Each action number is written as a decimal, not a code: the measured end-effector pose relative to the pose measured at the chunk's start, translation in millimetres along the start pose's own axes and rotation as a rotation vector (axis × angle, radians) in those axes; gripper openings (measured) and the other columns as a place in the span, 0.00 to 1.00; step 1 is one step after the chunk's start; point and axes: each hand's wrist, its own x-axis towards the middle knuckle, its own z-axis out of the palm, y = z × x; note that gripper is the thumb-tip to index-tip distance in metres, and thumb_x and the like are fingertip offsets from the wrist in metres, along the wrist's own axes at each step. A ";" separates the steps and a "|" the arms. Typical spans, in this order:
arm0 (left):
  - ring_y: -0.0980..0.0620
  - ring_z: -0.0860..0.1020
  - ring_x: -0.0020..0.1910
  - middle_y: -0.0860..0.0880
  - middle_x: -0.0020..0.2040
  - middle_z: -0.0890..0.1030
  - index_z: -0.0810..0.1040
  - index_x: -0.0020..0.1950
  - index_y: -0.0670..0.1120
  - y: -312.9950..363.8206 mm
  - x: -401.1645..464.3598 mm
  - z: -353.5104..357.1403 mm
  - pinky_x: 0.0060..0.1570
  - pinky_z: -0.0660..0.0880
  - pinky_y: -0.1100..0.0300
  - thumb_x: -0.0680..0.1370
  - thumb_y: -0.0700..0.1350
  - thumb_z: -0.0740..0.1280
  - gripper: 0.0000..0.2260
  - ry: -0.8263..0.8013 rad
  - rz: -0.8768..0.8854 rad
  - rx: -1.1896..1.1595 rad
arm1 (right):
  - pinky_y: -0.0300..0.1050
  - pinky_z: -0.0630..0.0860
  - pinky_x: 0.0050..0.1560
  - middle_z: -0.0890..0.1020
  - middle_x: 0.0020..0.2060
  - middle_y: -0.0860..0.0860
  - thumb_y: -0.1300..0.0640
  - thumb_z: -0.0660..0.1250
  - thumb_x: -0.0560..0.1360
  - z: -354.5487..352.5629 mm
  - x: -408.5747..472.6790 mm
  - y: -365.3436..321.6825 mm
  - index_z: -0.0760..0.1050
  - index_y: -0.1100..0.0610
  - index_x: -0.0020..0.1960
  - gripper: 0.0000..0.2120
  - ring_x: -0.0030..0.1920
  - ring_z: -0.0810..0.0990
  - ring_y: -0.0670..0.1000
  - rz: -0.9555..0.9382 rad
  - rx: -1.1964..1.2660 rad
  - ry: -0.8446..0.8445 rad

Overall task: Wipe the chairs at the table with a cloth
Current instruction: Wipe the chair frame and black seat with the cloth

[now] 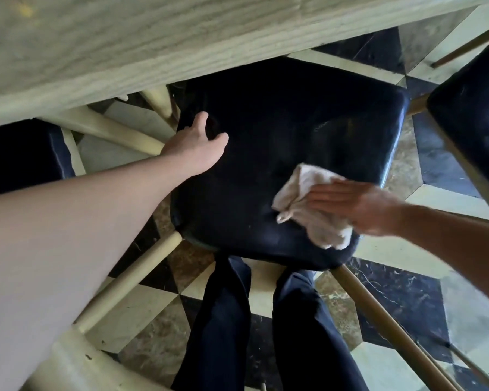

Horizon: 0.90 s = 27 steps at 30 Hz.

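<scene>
A chair with a dark blue padded seat (288, 142) stands half under the pale wooden table (119, 43). My right hand (359, 207) lies flat on a crumpled beige cloth (314, 210), pressing it onto the seat's near right part. My left hand (198, 145) rests on the seat's left edge, fingers curled over the side, gripping it. The seat's far edge is hidden under the tabletop.
A second dark seat (474, 108) stands at the right, a third (23, 156) at the left under the table. Pale chair legs (130, 280) and brass-coloured legs (390, 325) cross the patterned marble floor (407, 294). My dark-trousered legs (266, 328) stand just before the chair.
</scene>
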 end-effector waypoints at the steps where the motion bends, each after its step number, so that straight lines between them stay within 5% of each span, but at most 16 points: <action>1: 0.42 0.75 0.59 0.47 0.71 0.73 0.57 0.79 0.54 0.2 -0.2 0.9 0.52 0.71 0.49 0.79 0.61 0.55 0.29 0.011 -0.001 0.001 | 0.58 0.63 0.74 0.73 0.72 0.53 0.67 0.54 0.71 -7.8 -8.9 16.9 0.73 0.58 0.72 0.30 0.73 0.70 0.53 0.092 0.015 0.054; 4: 0.44 0.74 0.49 0.46 0.63 0.77 0.64 0.73 0.51 3.1 2.8 0.0 0.44 0.68 0.51 0.79 0.59 0.56 0.25 0.057 -0.029 -0.042 | 0.65 0.64 0.73 0.72 0.73 0.57 0.74 0.63 0.71 -22.6 -9.9 41.9 0.71 0.60 0.74 0.31 0.75 0.68 0.56 0.469 0.135 0.242; 8: 0.41 0.74 0.48 0.42 0.58 0.78 0.68 0.68 0.48 12.1 8.2 -3.0 0.42 0.67 0.50 0.78 0.59 0.54 0.23 0.085 -0.090 -0.066 | 0.55 0.49 0.79 0.61 0.79 0.52 0.63 0.61 0.77 -29.3 63.6 18.8 0.61 0.58 0.79 0.31 0.80 0.55 0.51 1.039 0.323 0.523; 12: 0.42 0.73 0.47 0.44 0.54 0.77 0.71 0.63 0.47 15.0 11.6 -7.4 0.45 0.66 0.50 0.79 0.62 0.52 0.23 0.098 -0.134 -0.110 | 0.56 0.42 0.78 0.51 0.81 0.54 0.59 0.58 0.79 -49.0 157.9 -14.3 0.49 0.58 0.81 0.34 0.81 0.46 0.52 1.463 0.664 0.716; 14: 0.41 0.73 0.50 0.44 0.57 0.77 0.71 0.63 0.46 16.1 12.5 -10.3 0.48 0.65 0.49 0.79 0.63 0.51 0.25 0.083 -0.164 -0.148 | 0.57 0.41 0.78 0.48 0.81 0.54 0.63 0.58 0.76 -48.3 189.0 -38.9 0.46 0.59 0.82 0.38 0.81 0.44 0.52 1.423 0.696 0.733; 18: 0.40 0.73 0.56 0.42 0.64 0.76 0.72 0.66 0.46 15.0 11.8 -10.0 0.51 0.64 0.50 0.80 0.64 0.50 0.28 0.054 -0.155 -0.158 | 0.55 0.41 0.80 0.50 0.81 0.53 0.65 0.56 0.74 -18.5 205.8 -104.6 0.49 0.58 0.82 0.38 0.81 0.44 0.50 1.034 0.550 0.608; 20: 0.39 0.75 0.55 0.41 0.60 0.78 0.72 0.60 0.45 11.8 10.1 -7.1 0.49 0.65 0.51 0.80 0.64 0.51 0.25 0.061 -0.111 -0.160 | 0.54 0.42 0.80 0.51 0.81 0.53 0.64 0.56 0.74 3.9 191.5 -129.9 0.51 0.58 0.81 0.36 0.81 0.44 0.49 0.801 0.446 0.476; 23: 0.43 0.74 0.41 0.44 0.46 0.76 0.67 0.51 0.47 4.2 7.3 -1.7 0.37 0.64 0.53 0.78 0.63 0.54 0.19 0.055 -0.062 -0.112 | 0.52 0.43 0.80 0.56 0.81 0.51 0.62 0.60 0.74 32.5 146.5 -131.7 0.56 0.56 0.81 0.36 0.81 0.48 0.49 0.390 0.256 0.239; 27: 0.46 0.71 0.39 0.47 0.45 0.73 0.66 0.59 0.48 2.6 1.0 0.9 0.34 0.63 0.52 0.78 0.61 0.55 0.19 0.021 -0.047 -0.027 | 0.54 0.53 0.79 0.61 0.79 0.50 0.57 0.54 0.76 28.3 66.0 -75.2 0.59 0.56 0.80 0.31 0.80 0.55 0.51 0.020 -0.092 0.004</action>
